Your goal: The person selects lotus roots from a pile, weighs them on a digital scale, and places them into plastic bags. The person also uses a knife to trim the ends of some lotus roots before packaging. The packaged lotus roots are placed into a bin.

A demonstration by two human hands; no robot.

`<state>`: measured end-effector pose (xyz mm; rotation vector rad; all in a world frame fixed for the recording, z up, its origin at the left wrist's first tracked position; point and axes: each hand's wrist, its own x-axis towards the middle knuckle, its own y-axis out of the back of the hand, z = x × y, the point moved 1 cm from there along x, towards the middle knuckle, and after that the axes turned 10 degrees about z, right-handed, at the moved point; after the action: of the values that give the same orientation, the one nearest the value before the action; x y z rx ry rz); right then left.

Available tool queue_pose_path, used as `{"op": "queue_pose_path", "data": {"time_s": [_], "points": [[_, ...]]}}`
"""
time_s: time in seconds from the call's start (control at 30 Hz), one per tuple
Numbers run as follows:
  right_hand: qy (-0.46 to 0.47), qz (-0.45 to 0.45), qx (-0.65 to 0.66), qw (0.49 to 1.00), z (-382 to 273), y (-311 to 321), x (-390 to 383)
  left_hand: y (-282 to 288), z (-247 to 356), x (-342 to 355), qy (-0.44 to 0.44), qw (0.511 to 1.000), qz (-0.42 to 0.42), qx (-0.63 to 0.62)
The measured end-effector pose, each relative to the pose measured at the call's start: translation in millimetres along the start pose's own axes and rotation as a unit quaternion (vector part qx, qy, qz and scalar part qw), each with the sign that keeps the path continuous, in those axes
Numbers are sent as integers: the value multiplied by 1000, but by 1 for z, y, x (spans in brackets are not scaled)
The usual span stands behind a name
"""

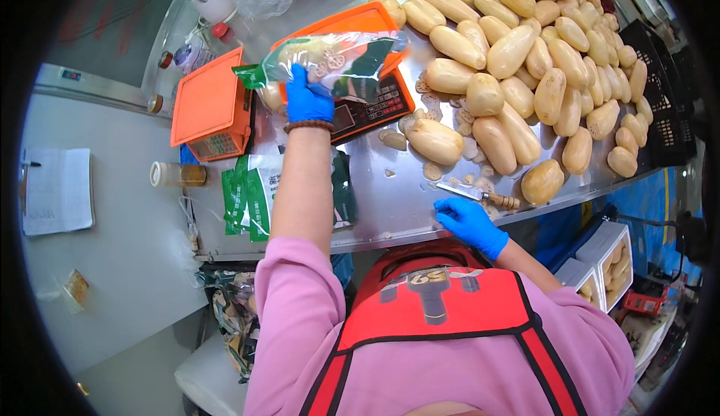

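Your left hand [310, 103] was clamped on the bag [341, 60], best kept level over the scale [375, 110]; right hand [474, 226] was empty, fingers loosely apart.

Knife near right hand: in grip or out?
Out: the knife lies on the metal table, and the right hand isn't wrapped around its wooden handle.

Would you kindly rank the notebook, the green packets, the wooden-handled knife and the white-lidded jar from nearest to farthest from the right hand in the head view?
From the right hand:
1. Wooden-handled knife, just beyond the fingers.
2. Green packets, to the left, by the left forearm.
3. White-lidded jar, farther left.
4. Notebook, at the far left.
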<state>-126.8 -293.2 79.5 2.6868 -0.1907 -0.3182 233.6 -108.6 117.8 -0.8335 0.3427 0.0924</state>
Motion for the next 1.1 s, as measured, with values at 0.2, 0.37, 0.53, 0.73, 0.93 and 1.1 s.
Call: {"op": "queue_pose_path", "data": {"time_s": [0.2,0.37,0.53,0.73,0.93,1.1], "points": [[-41,-8,51,998,27,7,-25,18,-70,-68,145,988,-60,-5],[-46,-31,20,998,31,6,-17,42,-108,-170,340,939,-25,46],[-36,-55,-4,998,27,3,-11,98,-128,-146,215,976,-30,6],[-45,-63,30,997,28,6,-9,25,-52,-86,144,985,87,22],[-28,-55,48,997,33,8,-14,10,-38,-24,83,987,85,108],[-32,-18,111,993,11,22,-7,28,-5,-32,105,994,9,34]]}}
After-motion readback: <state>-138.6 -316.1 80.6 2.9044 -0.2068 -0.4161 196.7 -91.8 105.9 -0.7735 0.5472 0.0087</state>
